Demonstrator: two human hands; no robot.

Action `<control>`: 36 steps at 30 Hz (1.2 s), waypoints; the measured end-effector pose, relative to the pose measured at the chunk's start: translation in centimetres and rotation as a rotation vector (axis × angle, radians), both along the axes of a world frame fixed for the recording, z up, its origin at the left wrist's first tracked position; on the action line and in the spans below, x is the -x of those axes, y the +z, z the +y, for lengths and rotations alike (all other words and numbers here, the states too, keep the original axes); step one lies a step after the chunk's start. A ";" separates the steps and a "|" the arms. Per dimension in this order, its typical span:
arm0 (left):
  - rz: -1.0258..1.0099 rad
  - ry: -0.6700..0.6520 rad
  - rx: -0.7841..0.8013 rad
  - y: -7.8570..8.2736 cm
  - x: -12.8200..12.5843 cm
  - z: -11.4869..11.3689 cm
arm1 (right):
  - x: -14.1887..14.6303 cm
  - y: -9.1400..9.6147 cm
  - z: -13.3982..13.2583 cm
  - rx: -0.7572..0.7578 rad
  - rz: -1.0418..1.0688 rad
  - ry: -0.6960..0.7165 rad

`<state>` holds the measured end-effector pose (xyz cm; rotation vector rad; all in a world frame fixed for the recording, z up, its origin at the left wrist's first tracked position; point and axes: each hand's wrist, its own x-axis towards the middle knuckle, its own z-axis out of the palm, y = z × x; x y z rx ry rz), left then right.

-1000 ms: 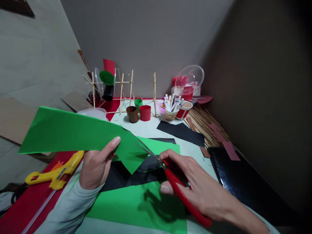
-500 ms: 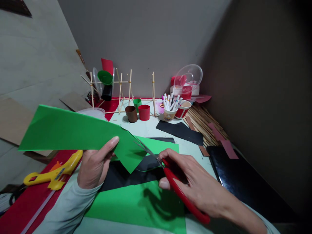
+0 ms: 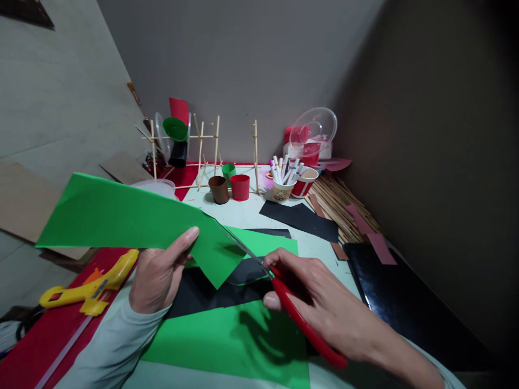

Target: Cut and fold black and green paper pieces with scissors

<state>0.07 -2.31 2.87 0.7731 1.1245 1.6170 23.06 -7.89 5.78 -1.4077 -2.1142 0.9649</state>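
My left hand (image 3: 160, 275) pinches a long green paper sheet (image 3: 125, 219) and holds it up above the table, thumb on top. My right hand (image 3: 324, 310) grips red-handled scissors (image 3: 295, 313); their metal blades (image 3: 245, 249) sit at the right edge of the held sheet. Beneath lie a black paper piece (image 3: 211, 294) and another green sheet (image 3: 231, 340) flat on the table.
A yellow glue gun (image 3: 87, 289) lies on red paper at the left. At the back stand a stick frame (image 3: 203, 154), small brown, green and red cups (image 3: 231, 186), a cup of markers (image 3: 284, 178) and plastic containers (image 3: 312, 135). Wooden sticks (image 3: 340, 202) and a black tray (image 3: 389, 302) lie to the right.
The scissor blades have closed in slightly on the green sheet's edge. The sheet's left end has shifted a little rightward. Otherwise both hands stay nearly in place.
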 end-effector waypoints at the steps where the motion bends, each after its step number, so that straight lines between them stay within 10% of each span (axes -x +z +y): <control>1: -0.001 -0.001 0.010 0.0 0.0 0.0 | 0.0 0.0 0.0 -0.001 0.002 0.005; 36: -0.039 -0.068 0.031 0.2 -0.2 -0.1 | 0.3 -1.4 0.7 -0.055 -0.022 0.000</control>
